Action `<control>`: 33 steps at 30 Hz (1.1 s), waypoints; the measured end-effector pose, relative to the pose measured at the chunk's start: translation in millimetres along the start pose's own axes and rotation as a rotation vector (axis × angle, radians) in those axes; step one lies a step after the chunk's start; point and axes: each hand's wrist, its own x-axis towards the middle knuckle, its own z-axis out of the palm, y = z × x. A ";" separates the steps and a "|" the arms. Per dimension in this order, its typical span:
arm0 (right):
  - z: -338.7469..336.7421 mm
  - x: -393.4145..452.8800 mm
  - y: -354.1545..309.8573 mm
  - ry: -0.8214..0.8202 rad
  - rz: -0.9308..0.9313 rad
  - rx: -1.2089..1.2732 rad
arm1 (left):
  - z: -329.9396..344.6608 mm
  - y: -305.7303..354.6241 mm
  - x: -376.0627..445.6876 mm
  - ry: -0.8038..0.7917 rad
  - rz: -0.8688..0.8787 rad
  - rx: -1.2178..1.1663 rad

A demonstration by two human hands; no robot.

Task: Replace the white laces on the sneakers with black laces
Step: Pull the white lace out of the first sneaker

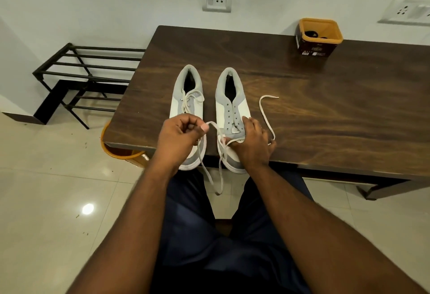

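White lace [215, 128] (mostly unthreaded) trails off sneaker [232, 107]

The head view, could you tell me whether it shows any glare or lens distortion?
Head view: a bright glare spot on the floor tile at lower left; wide-angle bending bows the table edges and tilts the wall socket at right; sneakers stay sharp.

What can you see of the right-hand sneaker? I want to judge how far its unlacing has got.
The grey and white low-top sneaker on the right lies flat on the dark wooden table, toe at the near edge, heel away. Its upper eyelets are bare. The flat white lace remains only near the toe, one end trailing on the table. The right hand rests on the toe; the left hand pinches a lace loop.
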 end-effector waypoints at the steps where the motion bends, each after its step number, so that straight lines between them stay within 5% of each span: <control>1: -0.3 -1.0 -0.5 -0.004 -0.003 -0.005 | 2.5 -3.5 4.6 0.060 -0.044 -0.011; 9: -23.7 -3.5 -5.6 0.088 -0.154 -0.051 | 30.8 -10.2 14.5 0.091 -0.253 -0.297; 24: -169.4 30.6 -120.1 0.000 -0.424 0.129 | 36.1 74.8 35.7 -0.188 -0.022 -0.762; 33: -124.7 48.2 -74.1 -0.207 -0.357 0.490 | 28.6 81.5 45.2 0.017 -0.114 -0.407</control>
